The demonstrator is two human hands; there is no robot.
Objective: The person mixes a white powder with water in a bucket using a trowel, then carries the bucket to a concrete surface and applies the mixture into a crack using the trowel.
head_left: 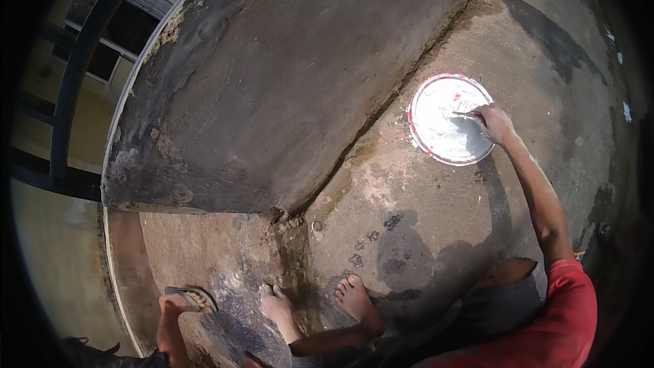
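Bare feet (357,300) planted on stained concrete floor (409,218); right hand (496,124) closed on thin tool (463,115) in round white-filled red-rimmed pan (446,138); left hand (169,305) grip cannot be told.

stained concrete floor (422,232), low wall (272,95), dark metal railing (75,75), flip-flop (194,296) nr wall.

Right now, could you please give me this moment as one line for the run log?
right hand: holds tool in white bucket | left hand: holds sandal | bare feet on concrete floor | wall beside
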